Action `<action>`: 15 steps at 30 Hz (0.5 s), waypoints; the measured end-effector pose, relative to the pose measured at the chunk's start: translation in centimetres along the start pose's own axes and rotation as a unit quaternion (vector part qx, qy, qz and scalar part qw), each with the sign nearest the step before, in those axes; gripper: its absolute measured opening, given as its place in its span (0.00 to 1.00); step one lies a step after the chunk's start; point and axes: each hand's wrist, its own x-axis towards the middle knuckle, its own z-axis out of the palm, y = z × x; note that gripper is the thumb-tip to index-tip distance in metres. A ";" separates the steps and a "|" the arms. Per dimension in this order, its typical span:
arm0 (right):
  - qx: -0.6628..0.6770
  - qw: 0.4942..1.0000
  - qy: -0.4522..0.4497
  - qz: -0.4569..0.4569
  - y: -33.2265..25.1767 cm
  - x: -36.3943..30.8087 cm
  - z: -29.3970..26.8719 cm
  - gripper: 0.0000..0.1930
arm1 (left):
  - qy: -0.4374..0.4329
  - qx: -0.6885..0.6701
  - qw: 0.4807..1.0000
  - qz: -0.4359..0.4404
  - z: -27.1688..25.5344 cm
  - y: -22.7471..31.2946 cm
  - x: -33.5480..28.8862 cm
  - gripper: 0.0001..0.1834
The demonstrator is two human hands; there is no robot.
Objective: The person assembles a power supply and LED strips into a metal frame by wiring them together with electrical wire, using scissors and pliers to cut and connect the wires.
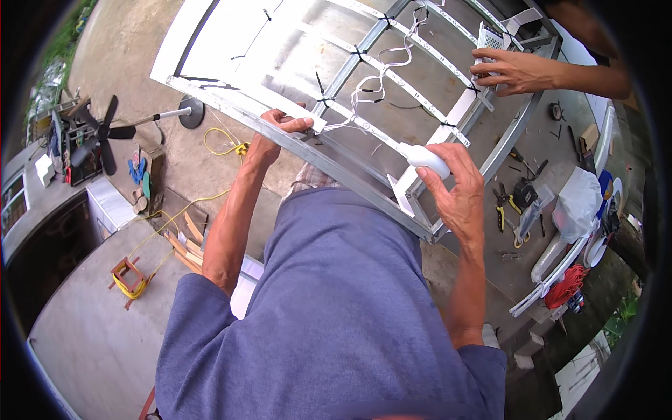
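A large metal frame (364, 189) with white light strips (420, 98) tied across it by black cable ties lies tilted in front of me. My left hand (276, 133) grips the frame's near edge rail. My right hand (455, 185) holds a white tube (427, 159), its tip against the frame near a white bracket (404, 190). White wires (371, 84) curl across the strips. Another person's hand (507, 70) rests on the frame's far right end beside a white perforated box (492, 36).
A standing fan (98, 129) is at the left, with a yellow cable (224, 148) and a cord reel (129, 276) on the concrete. Pliers and tools (514, 199), a plastic bag (577, 203), white pipes and a red wire coil (567, 285) lie at the right.
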 end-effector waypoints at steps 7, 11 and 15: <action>-0.037 0.998 -0.049 0.012 -0.9 4.1 3.9 0.15 | -0.018 -0.017 1.000 -0.001 0.1 -0.1 0.1 0.45; -0.036 0.998 -0.055 0.008 -1.2 5.1 5.2 0.15 | -0.017 -0.032 0.999 0.004 0.0 -0.8 0.2 0.47; -0.061 0.996 -0.071 0.000 -1.6 6.0 5.5 0.15 | -0.018 -0.029 0.999 0.002 0.0 -0.3 0.1 0.48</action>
